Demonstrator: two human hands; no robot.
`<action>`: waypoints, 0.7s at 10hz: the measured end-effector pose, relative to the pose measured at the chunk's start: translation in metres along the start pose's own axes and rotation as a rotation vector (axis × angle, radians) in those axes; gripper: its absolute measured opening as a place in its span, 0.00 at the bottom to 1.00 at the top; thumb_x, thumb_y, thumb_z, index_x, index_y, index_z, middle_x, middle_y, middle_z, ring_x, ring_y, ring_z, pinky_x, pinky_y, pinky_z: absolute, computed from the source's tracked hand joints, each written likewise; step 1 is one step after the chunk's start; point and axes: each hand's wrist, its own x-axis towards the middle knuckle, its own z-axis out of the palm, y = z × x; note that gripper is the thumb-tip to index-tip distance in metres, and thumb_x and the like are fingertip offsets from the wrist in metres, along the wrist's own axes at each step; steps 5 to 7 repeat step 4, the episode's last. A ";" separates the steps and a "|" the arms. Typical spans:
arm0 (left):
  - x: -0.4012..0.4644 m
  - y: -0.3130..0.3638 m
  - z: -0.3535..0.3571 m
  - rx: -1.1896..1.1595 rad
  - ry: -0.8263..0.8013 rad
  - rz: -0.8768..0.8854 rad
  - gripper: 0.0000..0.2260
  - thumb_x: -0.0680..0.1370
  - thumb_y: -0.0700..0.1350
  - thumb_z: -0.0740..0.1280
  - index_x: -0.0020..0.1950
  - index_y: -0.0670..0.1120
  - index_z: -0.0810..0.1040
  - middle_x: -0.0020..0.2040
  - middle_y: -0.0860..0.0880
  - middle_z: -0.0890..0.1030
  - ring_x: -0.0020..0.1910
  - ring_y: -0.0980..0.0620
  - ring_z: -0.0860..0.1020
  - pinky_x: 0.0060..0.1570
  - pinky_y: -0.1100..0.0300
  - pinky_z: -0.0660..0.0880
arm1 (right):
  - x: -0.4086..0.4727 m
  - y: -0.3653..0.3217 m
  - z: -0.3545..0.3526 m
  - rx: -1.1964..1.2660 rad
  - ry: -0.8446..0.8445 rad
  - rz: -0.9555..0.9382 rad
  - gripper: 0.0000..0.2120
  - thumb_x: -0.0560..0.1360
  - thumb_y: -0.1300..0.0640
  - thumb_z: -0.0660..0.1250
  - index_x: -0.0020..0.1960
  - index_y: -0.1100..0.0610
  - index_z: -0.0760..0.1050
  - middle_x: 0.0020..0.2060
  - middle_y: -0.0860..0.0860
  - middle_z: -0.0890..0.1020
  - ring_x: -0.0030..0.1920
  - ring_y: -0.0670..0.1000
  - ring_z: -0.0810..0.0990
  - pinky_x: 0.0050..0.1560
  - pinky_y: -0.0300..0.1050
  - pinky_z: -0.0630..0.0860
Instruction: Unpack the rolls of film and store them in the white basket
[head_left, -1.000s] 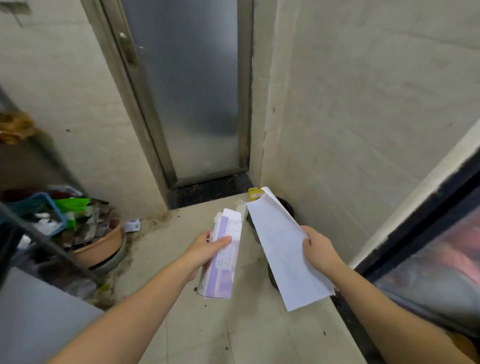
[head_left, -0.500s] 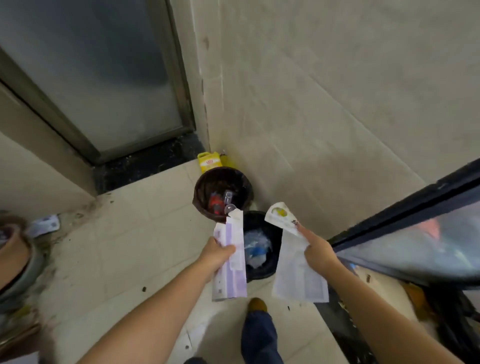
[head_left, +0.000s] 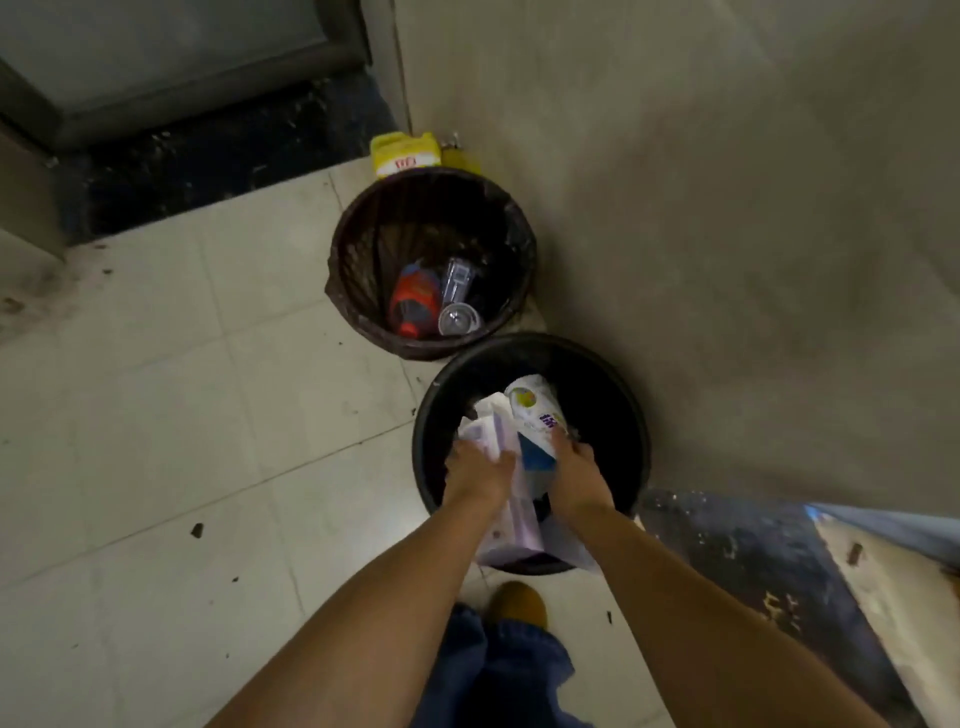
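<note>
ok so from my end, nearest thing I've got is a blue trouser leg (head_left: 498, 670) and a tan shoe (head_left: 519, 605) on the pale floor tiles (head_left: 182, 415); both forearms run up from there over the black bin (head_left: 631, 415) that sits against the wall (head_left: 727, 208); left hand (head_left: 475, 473) has its fingers curled round a white-and-purple wrapper (head_left: 506, 512), clamped on it, and the wrapper hangs down past the bin's near rim; right hand (head_left: 576, 475) is gripping a white wrapper with blue and a yellow dot on it (head_left: 532, 410), whose top end pokes down into the bin; the two wrappers are touching between the hands; no film rolls or white basket anywhere that I can see, just this packaging; past that there's a brown mesh bin (head_left: 358, 249) just beside the black one, holding a red bottle (head_left: 415, 301) and a clear plastic cup (head_left: 460, 291); behind it a yellow container (head_left: 408, 153) stands in the corner by the dark door sill (head_left: 208, 150); off to the right a dark, speckled sloping edge (head_left: 753, 571), can't tell what it belongs to
</note>
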 end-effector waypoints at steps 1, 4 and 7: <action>0.033 -0.013 0.019 0.011 -0.023 -0.091 0.35 0.76 0.59 0.61 0.76 0.41 0.53 0.72 0.37 0.62 0.68 0.37 0.67 0.62 0.48 0.70 | 0.028 0.012 0.026 -0.163 -0.128 0.045 0.31 0.79 0.60 0.55 0.77 0.52 0.43 0.74 0.62 0.55 0.67 0.64 0.68 0.65 0.56 0.70; -0.029 0.007 -0.065 0.237 -0.192 0.002 0.22 0.81 0.53 0.54 0.66 0.39 0.71 0.66 0.37 0.74 0.63 0.41 0.74 0.57 0.55 0.71 | -0.021 -0.013 -0.049 -0.309 -0.403 -0.011 0.27 0.79 0.47 0.57 0.72 0.63 0.63 0.71 0.62 0.67 0.69 0.61 0.68 0.67 0.48 0.67; -0.029 0.007 -0.065 0.237 -0.192 0.002 0.22 0.81 0.53 0.54 0.66 0.39 0.71 0.66 0.37 0.74 0.63 0.41 0.74 0.57 0.55 0.71 | -0.021 -0.013 -0.049 -0.309 -0.403 -0.011 0.27 0.79 0.47 0.57 0.72 0.63 0.63 0.71 0.62 0.67 0.69 0.61 0.68 0.67 0.48 0.67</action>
